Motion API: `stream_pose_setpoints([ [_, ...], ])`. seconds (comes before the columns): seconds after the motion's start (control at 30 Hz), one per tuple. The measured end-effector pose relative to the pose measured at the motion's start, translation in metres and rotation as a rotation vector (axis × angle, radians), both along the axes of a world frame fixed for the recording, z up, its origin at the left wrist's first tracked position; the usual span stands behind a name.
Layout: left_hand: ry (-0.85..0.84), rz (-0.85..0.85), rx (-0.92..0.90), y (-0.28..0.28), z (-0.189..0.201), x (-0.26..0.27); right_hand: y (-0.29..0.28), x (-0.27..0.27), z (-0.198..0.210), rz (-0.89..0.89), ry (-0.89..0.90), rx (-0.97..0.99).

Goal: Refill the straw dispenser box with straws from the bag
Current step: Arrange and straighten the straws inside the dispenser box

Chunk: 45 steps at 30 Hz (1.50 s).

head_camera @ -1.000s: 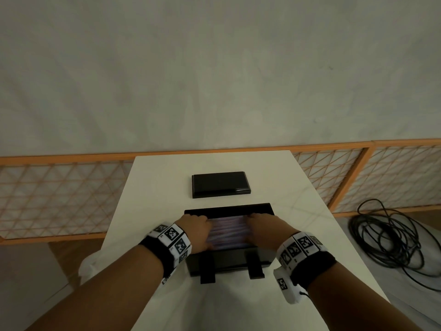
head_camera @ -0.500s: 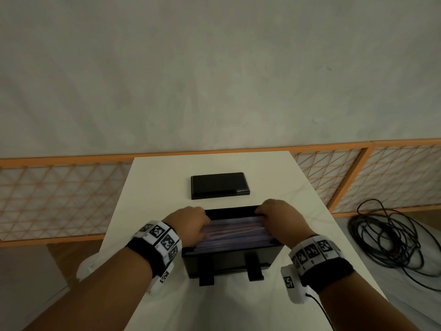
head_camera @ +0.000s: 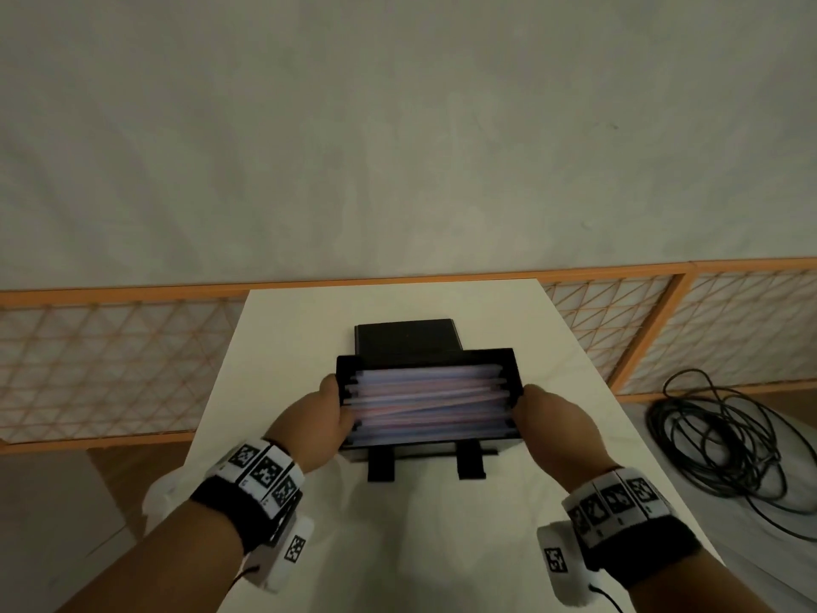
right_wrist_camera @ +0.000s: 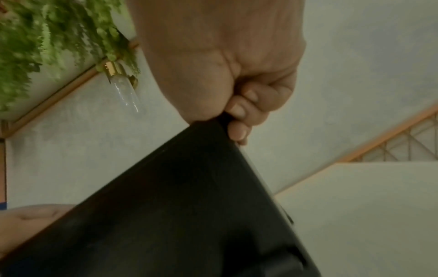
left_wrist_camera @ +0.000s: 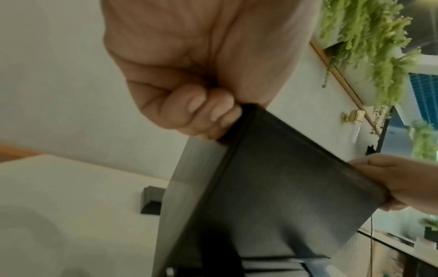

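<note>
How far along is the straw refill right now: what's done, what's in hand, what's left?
Done: the black straw dispenser box looks well filled with pale pink and blue straws. In hand: the left hand and right hand grip its two ends, apparently lifted off the white table. Left: the flat black lid lies behind it, not yet on. No bag shows.

Your left hand point(head_camera: 325, 420) and right hand point(head_camera: 550, 424) reach forward, forearms parallel, fingers curled, each clamping one end of the dispenser box point(head_camera: 517, 369).
</note>
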State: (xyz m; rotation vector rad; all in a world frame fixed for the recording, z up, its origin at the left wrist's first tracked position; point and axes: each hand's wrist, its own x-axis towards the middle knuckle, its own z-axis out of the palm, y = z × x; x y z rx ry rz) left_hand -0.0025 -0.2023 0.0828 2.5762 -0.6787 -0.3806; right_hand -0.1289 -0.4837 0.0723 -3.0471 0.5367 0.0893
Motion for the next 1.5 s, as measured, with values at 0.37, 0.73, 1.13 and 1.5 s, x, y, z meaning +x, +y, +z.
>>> stream_pose_setpoints([
  [0.37, 0.071, -0.058, 0.053, -0.009, 0.028, 0.023, -0.016, 0.009, 0.015, 0.184, 0.159, -0.197],
  [0.73, 0.101, -0.005, 0.105, -0.019, 0.019, 0.027, -0.009, 0.034, 0.023, 0.136, 0.212, -0.144],
  [1.13, 0.005, 0.031, -0.021, -0.018, 0.002, 0.008, -0.017, 0.024, 0.009, 0.007, 0.05, 0.021],
  [1.5, -0.058, 0.118, -0.184, -0.008, -0.012, 0.013, 0.006, 0.024, 0.048, -0.048, -0.206, 0.108],
])
